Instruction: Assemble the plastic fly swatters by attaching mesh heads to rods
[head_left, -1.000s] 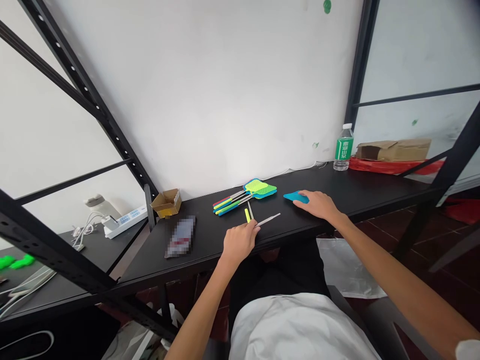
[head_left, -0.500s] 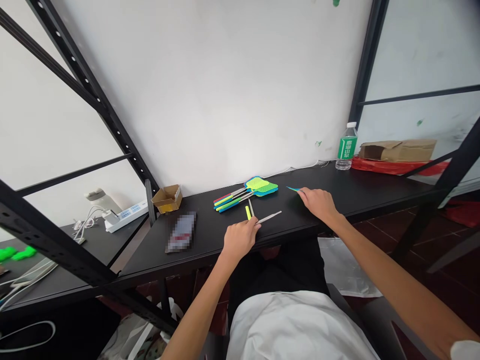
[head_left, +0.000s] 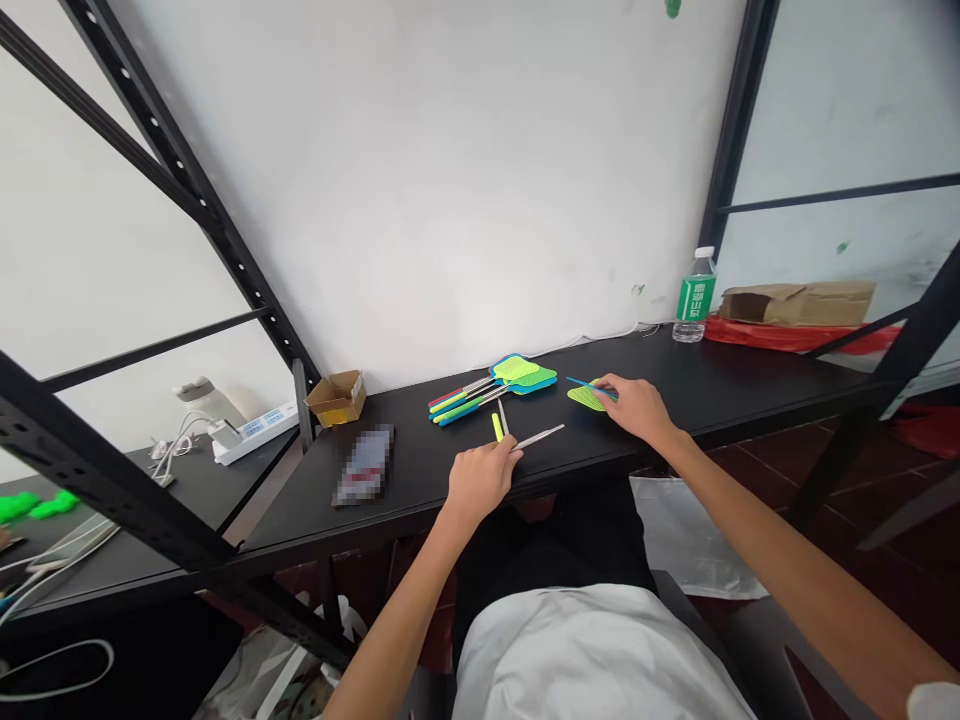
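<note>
My left hand (head_left: 480, 475) is closed around fly swatter handles at the table's front edge. A thin metal rod (head_left: 541, 436) sticks out of it to the right, and a yellow grip (head_left: 497, 427) shows just above the fingers. My right hand (head_left: 636, 405) pinches loose fly swatter heads: a yellow-green mesh one (head_left: 583, 399) lies low over the table, with a blue one (head_left: 579, 382) seen nearly edge-on above it. Between and behind the hands rests a pile of fly swatters (head_left: 525, 372) with yellow, green and blue heads and coloured grips pointing left.
On the black table (head_left: 300, 515) a blurred-out flat item (head_left: 365, 465) and a small open cardboard box (head_left: 335, 398) lie at the left. A water bottle (head_left: 695, 295) and a larger carton (head_left: 802, 302) on red plastic stand at the right. Black shelf posts (head_left: 217, 235) frame both sides.
The swatter heads in my right hand have tilted, so the yellow-green mesh now shows beneath the blue one. My left hand has stayed in place.
</note>
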